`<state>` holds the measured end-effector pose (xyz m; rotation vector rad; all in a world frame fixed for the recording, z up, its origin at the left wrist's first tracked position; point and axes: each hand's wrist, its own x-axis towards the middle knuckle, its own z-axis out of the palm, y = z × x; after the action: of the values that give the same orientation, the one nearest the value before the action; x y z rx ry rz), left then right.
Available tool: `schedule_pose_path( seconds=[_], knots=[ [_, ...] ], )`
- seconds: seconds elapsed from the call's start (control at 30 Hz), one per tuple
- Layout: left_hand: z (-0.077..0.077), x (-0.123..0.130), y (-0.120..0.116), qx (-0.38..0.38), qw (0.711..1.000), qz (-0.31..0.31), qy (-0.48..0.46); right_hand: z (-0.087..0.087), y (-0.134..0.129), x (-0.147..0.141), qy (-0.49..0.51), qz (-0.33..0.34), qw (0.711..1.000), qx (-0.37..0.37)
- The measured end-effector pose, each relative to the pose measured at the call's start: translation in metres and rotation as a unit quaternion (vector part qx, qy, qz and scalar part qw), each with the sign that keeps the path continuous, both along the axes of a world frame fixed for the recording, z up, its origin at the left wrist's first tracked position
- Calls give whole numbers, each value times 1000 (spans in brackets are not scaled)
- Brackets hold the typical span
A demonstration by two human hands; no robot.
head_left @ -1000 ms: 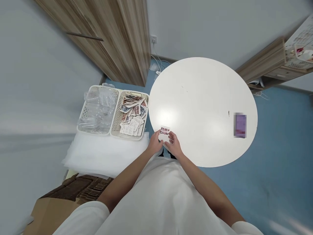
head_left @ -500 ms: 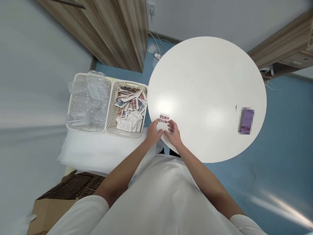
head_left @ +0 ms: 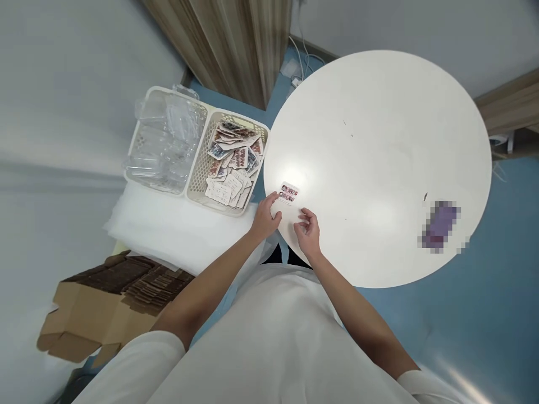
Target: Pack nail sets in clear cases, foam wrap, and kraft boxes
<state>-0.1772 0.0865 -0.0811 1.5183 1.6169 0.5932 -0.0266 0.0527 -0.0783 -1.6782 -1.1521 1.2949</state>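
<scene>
A small white card (head_left: 288, 192) with two rows of dark red and pink pieces lies on the round white table (head_left: 379, 140), near its front left edge. My left hand (head_left: 266, 217) is at the card's lower left corner, fingertips touching or just beside it, thumb apart from the fingers; nothing shows in its grasp. My right hand (head_left: 309, 231) is over the table to the lower right of the card, apart from it, with fingers curved and spread and nothing visible between them.
Left of the table stand a basket (head_left: 196, 178) of similar cards and a basket (head_left: 135, 140) of clear plastic cases. White foam sheets (head_left: 168, 224) lie below them, with a cardboard box (head_left: 92, 314) further down. A blurred purple object (head_left: 440, 225) rests on the table's right side.
My right hand has moved away from the card, which both hands were around before. The view has shifted and turned slightly.
</scene>
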Motion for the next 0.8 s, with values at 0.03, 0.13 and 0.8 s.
schedule_pose_path(
  seconds=[0.03,0.13,0.8],
  knots=[
    [2,2,-5,1,1000,5,7,3,-5,5,2,8,1000,-1],
    [10,11,-27,14,1000,16,20,13,-18,23,12,37,999,0],
    [79,-13,-156,-21,998,38,40,18,-51,28,63,188,980,4]
  ],
)
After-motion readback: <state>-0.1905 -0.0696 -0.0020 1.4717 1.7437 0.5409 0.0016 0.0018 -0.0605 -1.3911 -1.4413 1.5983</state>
